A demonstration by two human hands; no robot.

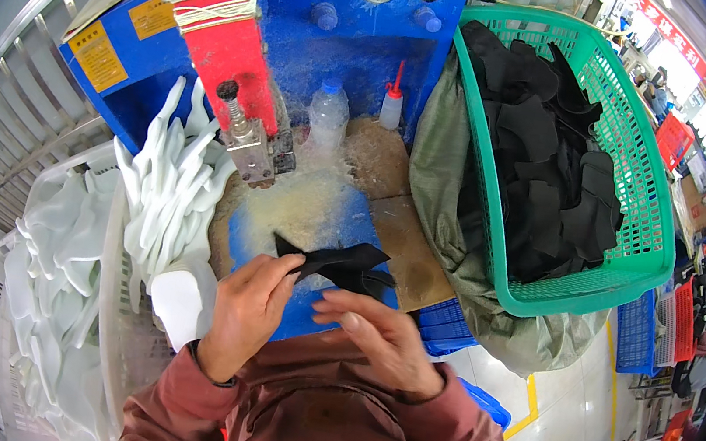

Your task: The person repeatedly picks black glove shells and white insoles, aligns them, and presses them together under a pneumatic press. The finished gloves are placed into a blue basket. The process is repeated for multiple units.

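Note:
Between finger and thumb of my left hand (253, 301) is the left end of a black, curved, cloth-like piece (335, 260), perhaps a shoe part. It hangs over the dusty blue work surface (359, 221) of a machine. My right hand (379, 334) is just below the piece's right part, fingers stretched out and apart, nothing in its grasp. A metal clamp-like machine head (248, 144) stands beyond my hands, a little to the left.
Heaped black pieces (546, 156) fill a green basket (528, 304) at right. White sole-shaped pieces (176, 190) pile up at left, with more in a white crate (108, 314). A clear bottle (328, 116) and a red-tipped squeeze bottle (391, 109) stand below the blue gauge panel (352, 13).

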